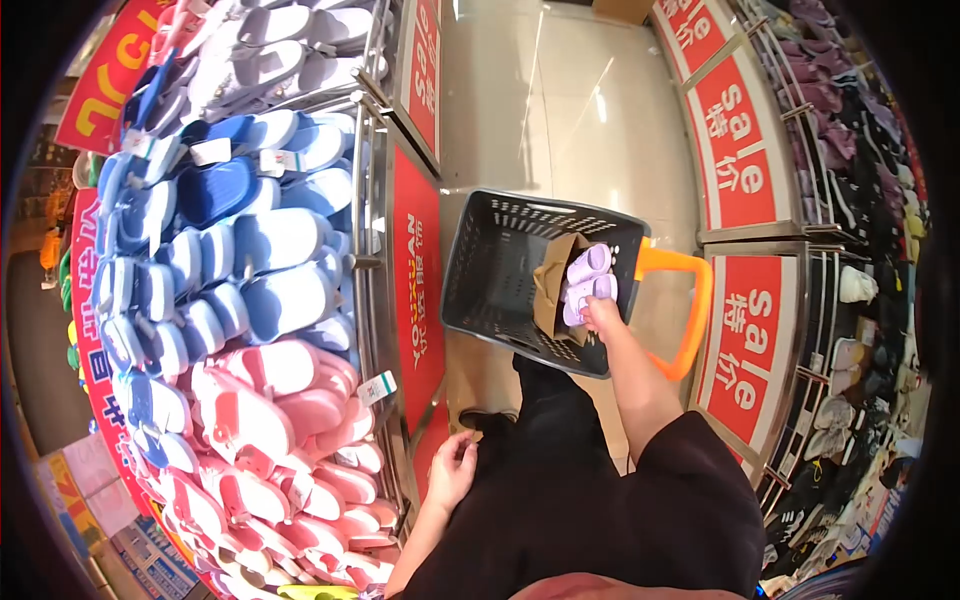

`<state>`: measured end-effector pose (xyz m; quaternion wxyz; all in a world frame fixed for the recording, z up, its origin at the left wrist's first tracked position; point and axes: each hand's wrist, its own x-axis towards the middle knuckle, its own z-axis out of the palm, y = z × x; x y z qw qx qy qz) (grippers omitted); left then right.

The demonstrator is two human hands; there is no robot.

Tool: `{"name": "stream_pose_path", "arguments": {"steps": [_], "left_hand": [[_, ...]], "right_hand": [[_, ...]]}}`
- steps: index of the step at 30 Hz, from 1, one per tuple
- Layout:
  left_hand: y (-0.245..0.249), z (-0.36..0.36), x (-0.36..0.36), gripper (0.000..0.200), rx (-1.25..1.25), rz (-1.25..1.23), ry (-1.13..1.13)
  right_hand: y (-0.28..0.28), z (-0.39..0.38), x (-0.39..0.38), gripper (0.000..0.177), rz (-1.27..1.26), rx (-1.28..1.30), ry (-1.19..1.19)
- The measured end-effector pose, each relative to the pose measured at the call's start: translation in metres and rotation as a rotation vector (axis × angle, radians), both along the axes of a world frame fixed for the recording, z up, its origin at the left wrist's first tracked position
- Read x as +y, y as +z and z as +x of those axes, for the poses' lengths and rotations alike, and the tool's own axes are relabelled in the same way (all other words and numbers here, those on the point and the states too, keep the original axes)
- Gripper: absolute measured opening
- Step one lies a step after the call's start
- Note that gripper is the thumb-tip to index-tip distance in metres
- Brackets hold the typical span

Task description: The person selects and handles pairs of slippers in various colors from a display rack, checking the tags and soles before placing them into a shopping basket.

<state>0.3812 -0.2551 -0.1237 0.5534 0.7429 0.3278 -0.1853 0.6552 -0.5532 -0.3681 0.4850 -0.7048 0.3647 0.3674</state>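
Observation:
My right hand (602,316) reaches down into a dark grey shopping basket (480,270), its fingers closed on a pair of lilac slippers (590,272) that look like chunky clogs or slides. Beside the slippers, inside the basket, stands a brown paper bag (550,283). The basket's orange handle (693,310) leans out to the right. Near the left shelf hangs my left hand (455,468), holding nothing, with its fingers loosely curled and a gap at the thumb.
On the left, a rack carries rows of blue slippers (285,240) and pink slippers (245,420). A metal shelf edge (370,300) runs along it. To the right are red sale signs (740,350) and racks of dark footwear (835,150). A tiled aisle floor (550,90) stretches ahead.

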Motion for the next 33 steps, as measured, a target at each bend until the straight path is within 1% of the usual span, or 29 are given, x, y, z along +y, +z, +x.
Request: {"name": "stream_pose_path", "arguments": {"steps": [1, 2, 4, 5, 6, 8, 9, 10, 12, 13, 14, 15, 16, 17, 18, 19, 20, 22, 23, 24, 25, 26, 28, 29, 30, 32, 33], "left_hand": [[0.005, -0.001, 0.002, 0.026, -0.030, -0.035, 0.012], [0.011, -0.002, 0.004, 0.026, -0.053, -0.038, 0.015], [0.026, -0.003, 0.009, 0.027, -0.091, -0.109, 0.021], [0.023, -0.010, 0.012, 0.028, -0.157, -0.167, 0.061], [0.029, -0.012, 0.015, 0.028, -0.172, -0.164, 0.071], [0.039, -0.016, 0.022, 0.026, -0.216, -0.207, 0.084], [0.029, -0.023, 0.027, 0.031, -0.230, -0.244, 0.089], [0.032, -0.023, 0.030, 0.031, -0.269, -0.233, 0.109], [0.039, -0.024, 0.037, 0.041, -0.394, -0.129, 0.038], [0.046, -0.023, 0.041, 0.041, -0.427, -0.113, 0.061], [0.057, -0.019, 0.047, 0.055, -0.528, 0.099, 0.019], [0.068, -0.018, 0.054, 0.069, -0.614, 0.314, -0.023], [0.076, -0.017, 0.062, 0.084, -0.690, 0.533, -0.063], [0.082, -0.019, 0.072, 0.095, -0.717, 0.451, -0.064], [0.093, -0.023, 0.079, 0.092, -0.756, -0.016, -0.044], [0.112, -0.028, 0.086, 0.089, -0.702, -0.103, -0.052], [0.128, -0.037, 0.088, 0.086, -0.642, -0.194, -0.057], [0.130, -0.063, 0.080, 0.078, -0.766, -0.422, 0.209], [0.134, -0.072, 0.079, 0.074, -0.820, -0.471, 0.289], [0.140, -0.076, 0.074, 0.070, -0.826, -0.435, 0.437], [0.151, -0.080, 0.072, 0.068, -0.881, -0.501, 0.495], [0.161, -0.086, 0.072, 0.066, -0.939, -0.566, 0.552], [0.171, -0.099, 0.072, 0.064, -0.912, -0.694, 0.637], [0.185, -0.104, 0.067, 0.066, -0.906, -0.677, 0.700], [0.175, -0.109, 0.069, 0.064, -0.997, -0.751, 0.694], [0.185, -0.118, 0.068, 0.064, -1.005, -0.735, 0.701], [0.182, -0.124, 0.068, 0.064, -1.018, -0.724, 0.739]], "right_hand": [[0.021, -0.008, 0.005, 0.029, -0.083, -0.131, -0.077], [0.043, -0.012, 0.004, 0.029, -0.085, -0.155, -0.074], [0.090, -0.024, 0.004, 0.028, -0.309, -0.406, 0.120], [0.118, -0.026, 0.003, 0.031, -0.413, -0.525, 0.262], [0.154, -0.031, 0.008, 0.031, -0.410, -0.542, 0.269], [0.215, -0.039, 0.026, 0.031, -0.434, -0.598, 0.409], [0.228, -0.046, 0.030, 0.030, -0.469, -0.680, 0.533], [0.241, -0.055, 0.033, 0.030, -0.508, -0.767, 0.654], [0.343, -0.079, 0.073, 0.037, -0.479, -0.751, 0.830], [0.372, -0.088, 0.086, 0.036, -0.345, -0.767, 0.876], [0.397, -0.095, 0.096, 0.035, -0.211, -0.772, 0.923], [0.426, -0.101, 0.109, 0.028, -0.070, -0.723, 0.938], [0.441, -0.102, 0.119, 0.028, -0.063, -0.746, 0.955], [0.452, -0.103, 0.127, 0.023, 0.159, -0.759, 0.968], [0.459, -0.104, 0.136, 0.019, 0.382, -0.758, 0.975], [0.463, -0.102, 0.147, 0.014, 0.568, -0.766, 0.973], [0.461, -0.100, 0.158, 0.013, 0.627, -0.853, 1.010], [0.474, -0.104, 0.188, 0.013, 0.721, -0.804, 0.973], [0.471, -0.107, 0.204, 0.013, 0.782, -0.821, 0.901], [0.465, -0.110, 0.219, 0.013, 0.843, -0.832, 0.827], [0.460, -0.112, 0.231, 0.015, 0.920, -0.858, 0.780], [0.443, -0.111, 0.245, 0.032, 1.132, -0.862, 0.706], [0.439, -0.132, 0.271, 0.049, 1.495, -0.659, 0.383], [0.443, -0.143, 0.275, 0.061, 1.551, -0.408, 0.369], [0.433, -0.152, 0.279, 0.062, 1.512, -0.264, 0.412], [0.425, -0.177, 0.279, 0.063, 1.602, 0.278, 0.413], [0.424, -0.183, 0.281, 0.063, 1.592, 0.311, 0.440]]}}
